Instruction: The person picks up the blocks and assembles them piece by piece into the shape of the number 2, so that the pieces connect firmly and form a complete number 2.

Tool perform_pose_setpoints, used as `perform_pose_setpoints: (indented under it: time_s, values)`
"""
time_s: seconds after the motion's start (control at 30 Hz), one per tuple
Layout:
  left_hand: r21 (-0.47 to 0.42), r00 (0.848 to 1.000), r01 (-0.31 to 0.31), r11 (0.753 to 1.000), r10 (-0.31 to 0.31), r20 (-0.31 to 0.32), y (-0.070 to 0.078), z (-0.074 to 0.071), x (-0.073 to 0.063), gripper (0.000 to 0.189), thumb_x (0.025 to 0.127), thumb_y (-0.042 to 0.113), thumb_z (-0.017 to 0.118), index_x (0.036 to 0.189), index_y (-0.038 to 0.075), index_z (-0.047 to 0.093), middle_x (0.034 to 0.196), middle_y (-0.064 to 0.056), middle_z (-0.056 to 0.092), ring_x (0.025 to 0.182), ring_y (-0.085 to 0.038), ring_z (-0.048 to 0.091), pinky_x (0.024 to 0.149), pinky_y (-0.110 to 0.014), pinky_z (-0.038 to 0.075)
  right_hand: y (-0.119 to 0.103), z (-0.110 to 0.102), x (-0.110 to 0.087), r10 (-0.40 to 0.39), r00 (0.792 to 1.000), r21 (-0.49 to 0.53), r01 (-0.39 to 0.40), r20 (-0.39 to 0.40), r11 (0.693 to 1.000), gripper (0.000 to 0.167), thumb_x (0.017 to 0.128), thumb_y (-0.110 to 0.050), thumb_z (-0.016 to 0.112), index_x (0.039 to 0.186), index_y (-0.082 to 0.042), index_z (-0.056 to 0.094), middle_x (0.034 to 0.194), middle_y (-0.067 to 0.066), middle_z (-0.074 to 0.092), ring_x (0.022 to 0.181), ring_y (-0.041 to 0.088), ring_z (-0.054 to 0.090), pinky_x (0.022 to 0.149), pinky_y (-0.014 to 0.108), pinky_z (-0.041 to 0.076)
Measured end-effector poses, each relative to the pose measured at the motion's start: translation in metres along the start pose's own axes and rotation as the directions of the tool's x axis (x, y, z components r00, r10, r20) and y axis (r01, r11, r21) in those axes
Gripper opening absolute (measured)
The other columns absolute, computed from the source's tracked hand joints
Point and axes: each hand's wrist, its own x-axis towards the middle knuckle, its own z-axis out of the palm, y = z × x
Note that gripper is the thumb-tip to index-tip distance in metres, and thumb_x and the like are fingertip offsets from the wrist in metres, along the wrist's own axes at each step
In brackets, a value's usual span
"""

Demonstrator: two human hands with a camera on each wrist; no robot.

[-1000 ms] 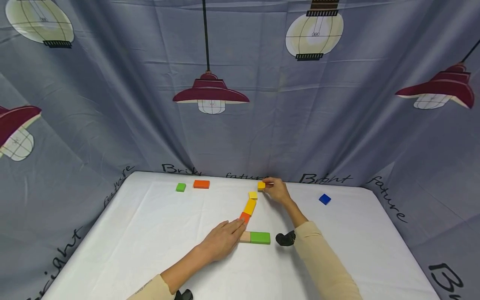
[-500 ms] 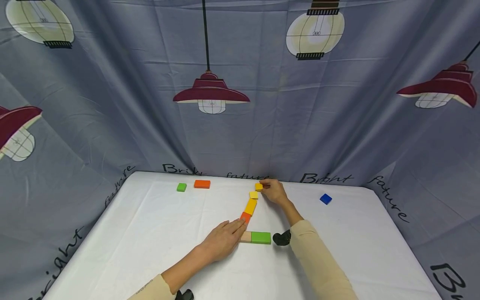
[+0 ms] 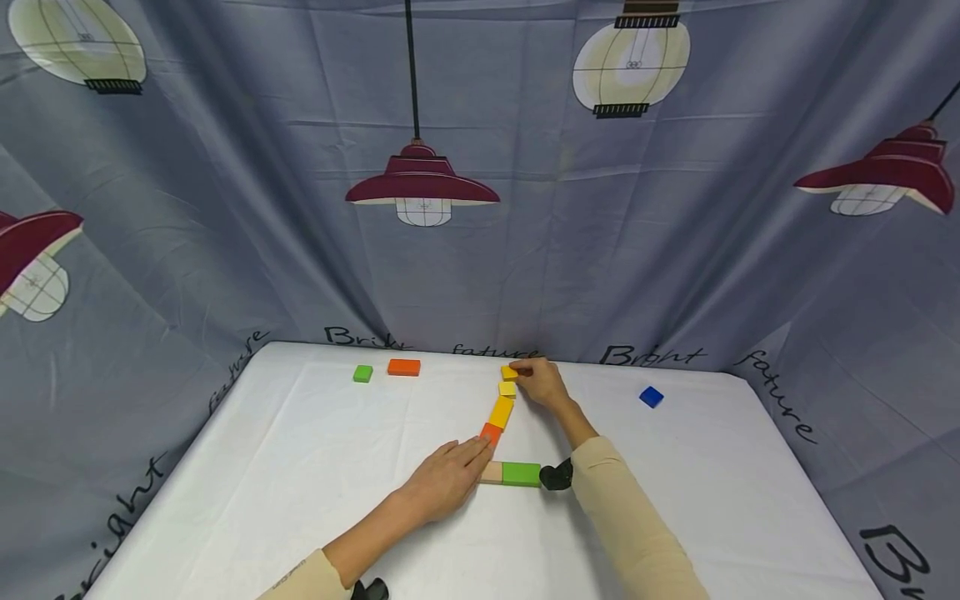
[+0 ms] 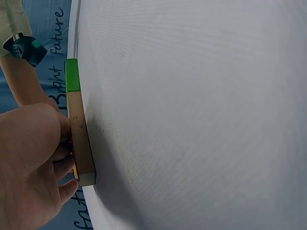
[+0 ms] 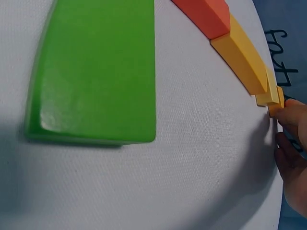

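Farthest yellow block (image 3: 507,374), partly behind right hand (image 3: 542,382)

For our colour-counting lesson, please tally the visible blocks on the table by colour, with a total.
Yellow blocks: 3
Orange blocks: 2
Green blocks: 2
Plain wood block: 1
Blue block: 1
Total visible: 9

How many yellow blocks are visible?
3: one small block in the right hand, another small block beside it, a long block adjoining the orange block. The left hand may hide more.
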Motion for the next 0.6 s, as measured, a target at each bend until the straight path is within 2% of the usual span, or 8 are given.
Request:
perform_pose_setpoints:
  time_s: [0.6]
  values:
    - [-0.005,1.0,0.012,1.0,-0.012,0.023,-0.0004,0.001,0.0005,0.044,0.105,0.023,0.051,0.146,0.006,0.051,0.151,-0.008,0.047,0.138,-0.02,0.043,0.108,-0.042,0.041,0.0008,0.0014,0.0035,0.004,1.0,-0.005,-0.003,0.027,1.0,0.027,0.095,-0.007,0.067,0.121,-0.011,0.074,0.125,0.011,0.068,0.113,0.029,0.062,0.094,0.044,0.051]
